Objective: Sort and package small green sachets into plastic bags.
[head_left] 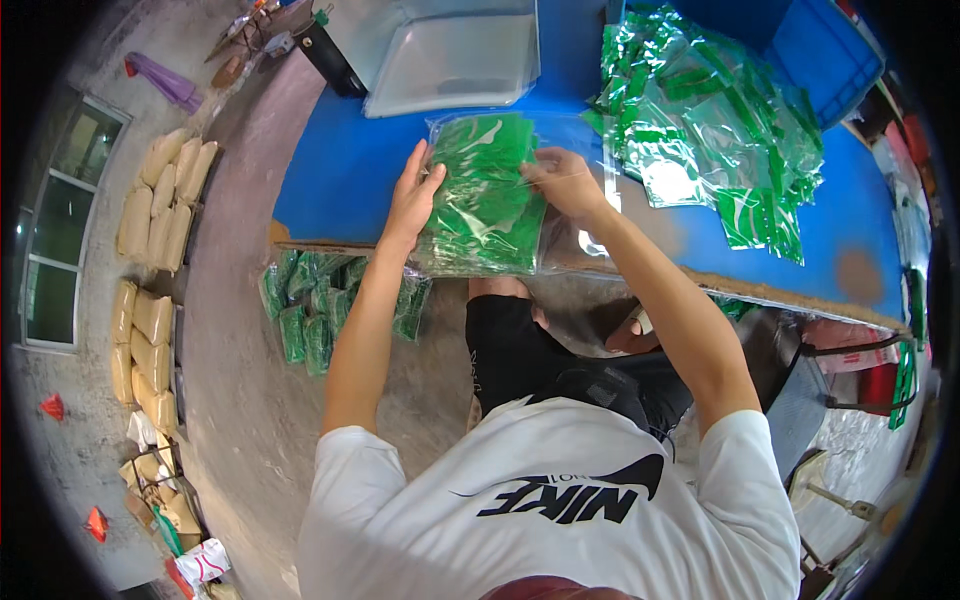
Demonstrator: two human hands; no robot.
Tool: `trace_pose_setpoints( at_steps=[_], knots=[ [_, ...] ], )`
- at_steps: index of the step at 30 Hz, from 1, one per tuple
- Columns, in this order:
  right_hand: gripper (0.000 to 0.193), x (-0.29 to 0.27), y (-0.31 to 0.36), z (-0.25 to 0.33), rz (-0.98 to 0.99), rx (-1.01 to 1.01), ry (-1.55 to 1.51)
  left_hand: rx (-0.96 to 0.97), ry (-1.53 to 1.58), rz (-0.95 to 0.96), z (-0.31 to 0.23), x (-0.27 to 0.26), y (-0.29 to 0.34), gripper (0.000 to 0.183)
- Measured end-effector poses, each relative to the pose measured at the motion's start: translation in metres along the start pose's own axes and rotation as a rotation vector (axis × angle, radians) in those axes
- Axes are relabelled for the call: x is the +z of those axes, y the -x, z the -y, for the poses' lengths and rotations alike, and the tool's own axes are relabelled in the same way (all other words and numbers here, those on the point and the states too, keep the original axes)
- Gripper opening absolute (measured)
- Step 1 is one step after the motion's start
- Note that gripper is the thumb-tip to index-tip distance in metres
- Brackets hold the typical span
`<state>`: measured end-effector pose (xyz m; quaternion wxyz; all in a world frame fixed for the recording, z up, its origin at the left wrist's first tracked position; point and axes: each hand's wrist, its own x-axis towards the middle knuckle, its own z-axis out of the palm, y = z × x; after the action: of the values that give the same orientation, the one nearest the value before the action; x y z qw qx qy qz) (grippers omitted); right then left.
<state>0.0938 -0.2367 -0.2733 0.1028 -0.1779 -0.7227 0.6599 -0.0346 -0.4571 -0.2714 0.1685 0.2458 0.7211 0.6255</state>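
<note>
A clear plastic bag [485, 215] filled with flat green packets lies at the near edge of the blue table, in front of my body. My left hand [412, 195] grips its left side, thumb on top and fingers along the edge. At the upper right side, my right hand [565, 182] is closed on the bag's film with thumb and fingertips. Loose clear film spreads out to the right under my right wrist. To the right lies a heap of shiny green-and-clear packets [690, 120].
A stack of clear bags [455, 62] lies at the back of the blue table [335, 175], beside a black upright device [330, 58]. A blue crate [830, 62] stands far right. Filled green bags [312, 310] lie on the floor below. Tan sacks [160, 205] line the left wall.
</note>
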Motion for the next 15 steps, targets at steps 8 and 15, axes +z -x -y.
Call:
trace_pose_setpoints(
  at_steps=[8,15],
  knots=[
    [0.039,-0.026,0.025,-0.009,-0.032,-0.246,0.569,-0.056,0.184,0.003,-0.004,-0.012,0.011,0.081],
    [0.045,0.004,0.042,0.002,0.221,-0.121,0.395,0.061,-0.019,0.315,-0.018,-0.013,0.013,0.089]
  ],
)
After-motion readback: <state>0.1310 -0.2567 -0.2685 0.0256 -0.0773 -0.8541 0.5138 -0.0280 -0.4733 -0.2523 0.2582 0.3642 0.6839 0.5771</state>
